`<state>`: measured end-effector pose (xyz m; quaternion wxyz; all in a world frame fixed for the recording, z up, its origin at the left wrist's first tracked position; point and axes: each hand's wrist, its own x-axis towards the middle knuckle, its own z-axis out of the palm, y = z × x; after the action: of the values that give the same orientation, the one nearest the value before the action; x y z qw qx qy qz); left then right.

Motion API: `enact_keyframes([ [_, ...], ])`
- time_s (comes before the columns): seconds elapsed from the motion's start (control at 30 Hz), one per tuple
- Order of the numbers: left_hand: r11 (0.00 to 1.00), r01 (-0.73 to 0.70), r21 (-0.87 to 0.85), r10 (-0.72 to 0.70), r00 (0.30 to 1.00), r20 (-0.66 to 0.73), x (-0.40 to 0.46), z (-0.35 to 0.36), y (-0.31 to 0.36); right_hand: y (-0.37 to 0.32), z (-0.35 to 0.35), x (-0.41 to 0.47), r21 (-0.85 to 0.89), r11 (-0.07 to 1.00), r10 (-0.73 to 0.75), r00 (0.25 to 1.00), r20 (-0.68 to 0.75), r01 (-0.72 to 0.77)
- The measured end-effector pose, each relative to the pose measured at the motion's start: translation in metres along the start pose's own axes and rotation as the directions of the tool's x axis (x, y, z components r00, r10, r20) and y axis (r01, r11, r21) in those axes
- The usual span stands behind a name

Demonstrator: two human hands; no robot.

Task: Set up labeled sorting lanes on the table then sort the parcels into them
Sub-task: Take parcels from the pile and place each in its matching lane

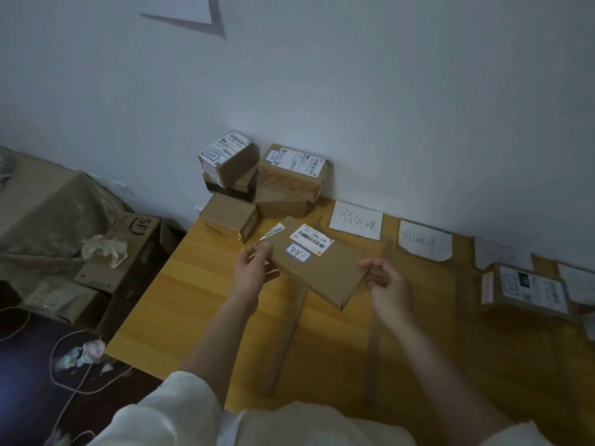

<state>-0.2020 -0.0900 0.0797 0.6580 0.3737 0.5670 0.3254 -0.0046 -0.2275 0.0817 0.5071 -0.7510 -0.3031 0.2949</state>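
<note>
Left grip (254, 268), right grip (388, 283), flat parcel (317, 262) between

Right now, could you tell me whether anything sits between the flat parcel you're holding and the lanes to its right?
Nothing visible does. The flat parcel is held above the table by the left hand and right hand. The lane below the second label looks bare; a box sits further right.

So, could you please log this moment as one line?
both hands hold flat parcel | above table | near label | stack behind
</note>
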Motion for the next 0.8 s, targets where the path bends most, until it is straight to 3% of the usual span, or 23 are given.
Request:
enact_keyframes([
  [0.17, 0.999, 0.015, -0.035, -0.014, 1.0, 0.017, 0.0, 0.002, 0.002, -0.002, -0.003, -0.002, 0.222, 0.965, 0.147, 0.989, -0.021, -0.139],
  [0.33, 0.995, -0.051, 0.088, 0.039, 0.991, 0.129, -0.011, 0.008, 0.012, 0.005, 0.004, 0.004, -0.008, 0.961, 0.275, 0.958, 0.087, -0.275],
  [0.57, 0.94, -0.198, 0.278, 0.072, 0.911, 0.406, -0.024, 0.021, 0.019, -0.006, 0.011, -0.003, -0.062, 0.956, 0.291, 0.907, 0.303, -0.286],
  [0.7, 0.939, -0.157, 0.305, 0.073, 0.96, 0.27, -0.019, 0.019, 0.014, 0.003, 0.012, -0.007, 0.189, 0.905, 0.328, 0.909, 0.258, -0.38],
  [0.8, 0.932, -0.105, 0.347, 0.038, 0.98, 0.195, -0.016, 0.011, 0.007, 0.014, 0.011, -0.006, 0.428, 0.762, 0.444, 0.873, 0.201, -0.486],
])
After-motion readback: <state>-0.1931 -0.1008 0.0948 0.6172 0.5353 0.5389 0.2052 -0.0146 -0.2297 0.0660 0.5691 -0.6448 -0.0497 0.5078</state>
